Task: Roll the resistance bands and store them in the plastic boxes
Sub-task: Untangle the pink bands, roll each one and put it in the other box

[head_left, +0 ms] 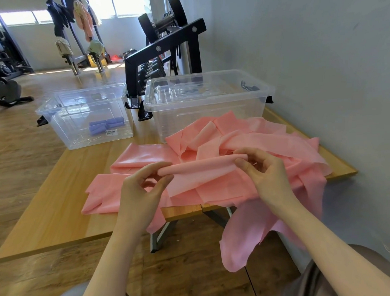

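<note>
A heap of pink resistance bands (245,136) lies across the wooden table (58,212), some hanging over its front edge. One pink band's end (201,167) is folded into a loose roll held up between both hands. My left hand (142,188) pinches its left end; my right hand (264,169) pinches its right end. Two clear plastic boxes stand behind: the left box (53,107) holds several rolled purple bands (106,126), the right box (209,95) holds no bands.
A black dumbbell rack (163,50) stands behind the boxes. The grey wall (320,64) runs along the table's right side. Gym machines and hung clothing fill the far room. Metal table legs (160,236) show under the front edge.
</note>
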